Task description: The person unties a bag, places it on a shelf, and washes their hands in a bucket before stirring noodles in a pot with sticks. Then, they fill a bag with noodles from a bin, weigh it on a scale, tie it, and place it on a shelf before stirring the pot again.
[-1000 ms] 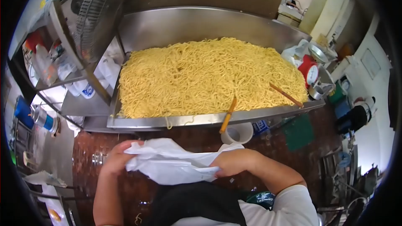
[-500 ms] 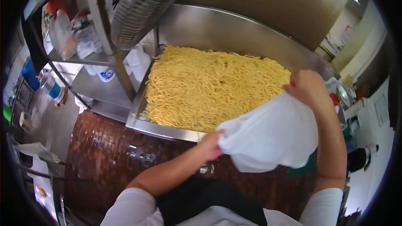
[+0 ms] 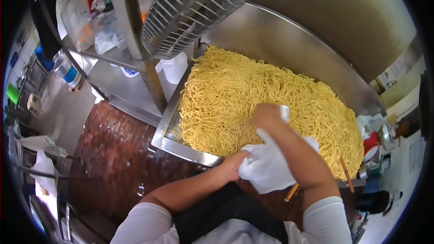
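A large heap of yellow noodles [image 3: 226,90] fills a metal tray table [image 3: 181,149]. Closed on the near-left edge of a white plastic bag [image 3: 266,167] is my left hand [image 3: 235,165], close to the table's front rim. My right hand [image 3: 267,116] is over the noodles with its fingers curled round the upper part of the bag; the fingertips are mostly hidden. The bag hangs bunched between both hands, partly behind my right forearm. Two wooden sticks [image 3: 347,175] [image 3: 291,192] show at the front right.
A large fan [image 3: 190,13] stands close at the upper left, beside a metal shelf [image 3: 122,83] with bags and white jugs [image 3: 174,68]. Brown tiled floor [image 3: 113,153] lies at the left. A red object [image 3: 371,143] and containers are at the right.
My right hand has moved left and inward over the noodles, and the bag is now more bunched up. The view has shifted, and the wooden sticks have come into sight.
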A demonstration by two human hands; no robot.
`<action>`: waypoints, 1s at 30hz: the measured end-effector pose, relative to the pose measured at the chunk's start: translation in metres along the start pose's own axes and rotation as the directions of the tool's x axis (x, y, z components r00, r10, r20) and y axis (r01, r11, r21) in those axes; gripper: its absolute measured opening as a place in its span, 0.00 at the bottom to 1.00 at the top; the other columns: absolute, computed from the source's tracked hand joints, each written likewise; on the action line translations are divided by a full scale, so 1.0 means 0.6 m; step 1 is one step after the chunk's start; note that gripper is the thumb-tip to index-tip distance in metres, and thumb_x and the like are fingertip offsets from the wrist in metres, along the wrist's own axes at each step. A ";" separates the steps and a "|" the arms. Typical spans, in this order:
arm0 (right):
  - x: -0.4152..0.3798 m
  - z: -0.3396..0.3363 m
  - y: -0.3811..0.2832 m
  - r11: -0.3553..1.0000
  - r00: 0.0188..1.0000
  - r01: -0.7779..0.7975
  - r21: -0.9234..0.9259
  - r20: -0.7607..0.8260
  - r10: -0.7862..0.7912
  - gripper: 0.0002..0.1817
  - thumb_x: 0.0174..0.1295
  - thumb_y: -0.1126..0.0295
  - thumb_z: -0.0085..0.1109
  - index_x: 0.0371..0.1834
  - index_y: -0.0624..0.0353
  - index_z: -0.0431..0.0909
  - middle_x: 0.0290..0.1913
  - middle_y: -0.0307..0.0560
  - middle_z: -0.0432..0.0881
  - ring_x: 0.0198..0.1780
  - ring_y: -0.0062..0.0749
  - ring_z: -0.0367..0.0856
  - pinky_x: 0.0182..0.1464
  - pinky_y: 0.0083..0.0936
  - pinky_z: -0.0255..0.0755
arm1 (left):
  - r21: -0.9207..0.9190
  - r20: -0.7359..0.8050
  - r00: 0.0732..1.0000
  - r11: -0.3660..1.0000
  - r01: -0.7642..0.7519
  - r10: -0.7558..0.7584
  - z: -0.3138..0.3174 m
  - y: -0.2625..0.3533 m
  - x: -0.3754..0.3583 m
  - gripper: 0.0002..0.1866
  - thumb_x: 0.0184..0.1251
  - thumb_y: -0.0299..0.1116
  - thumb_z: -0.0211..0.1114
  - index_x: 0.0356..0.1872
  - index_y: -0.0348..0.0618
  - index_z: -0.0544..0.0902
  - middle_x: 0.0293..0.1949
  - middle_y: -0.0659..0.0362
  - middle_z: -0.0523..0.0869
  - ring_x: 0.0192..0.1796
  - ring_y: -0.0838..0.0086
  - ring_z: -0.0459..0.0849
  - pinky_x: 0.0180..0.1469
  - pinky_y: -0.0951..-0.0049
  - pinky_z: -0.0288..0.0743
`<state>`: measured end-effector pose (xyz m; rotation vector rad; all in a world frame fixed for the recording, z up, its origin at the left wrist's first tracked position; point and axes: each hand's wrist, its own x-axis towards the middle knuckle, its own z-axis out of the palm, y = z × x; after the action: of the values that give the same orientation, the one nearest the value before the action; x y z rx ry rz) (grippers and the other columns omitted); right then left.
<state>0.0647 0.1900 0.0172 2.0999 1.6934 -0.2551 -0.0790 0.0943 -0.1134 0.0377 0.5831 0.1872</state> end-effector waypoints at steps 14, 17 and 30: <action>0.091 0.038 -0.173 0.977 0.969 0.163 0.141 -0.210 -0.132 0.55 0.50 0.52 0.72 0.80 0.47 0.48 0.81 0.62 0.33 0.79 0.65 0.42 0.75 0.61 0.42 | -0.008 0.119 0.991 0.998 0.068 -0.066 -0.064 0.005 0.064 0.17 0.73 0.40 0.51 0.48 0.39 0.83 0.45 0.53 0.89 0.45 0.64 0.88 0.54 0.58 0.80; 0.236 0.084 -0.162 1.000 0.950 0.019 0.017 -0.311 -0.013 0.49 0.56 0.60 0.66 0.80 0.45 0.49 0.80 0.62 0.30 0.75 0.67 0.52 0.73 0.66 0.45 | 0.016 0.213 0.977 1.000 0.006 -0.009 -0.061 0.027 0.007 0.17 0.72 0.39 0.54 0.52 0.39 0.82 0.46 0.53 0.88 0.46 0.66 0.88 0.54 0.61 0.80; 0.199 0.042 0.004 -0.155 0.948 0.206 0.966 -0.157 0.278 0.25 0.68 0.55 0.59 0.63 0.58 0.74 0.57 0.49 0.80 0.56 0.37 0.80 0.55 0.34 0.77 | 0.001 -0.002 1.000 1.000 -0.009 0.009 -0.041 0.029 0.003 0.21 0.80 0.46 0.45 0.57 0.43 0.77 0.51 0.55 0.86 0.54 0.63 0.85 0.57 0.59 0.80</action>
<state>0.0982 0.2843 -0.0524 3.3928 1.6532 -1.9952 -0.0942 0.1112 -0.1335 0.0409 0.5851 0.1957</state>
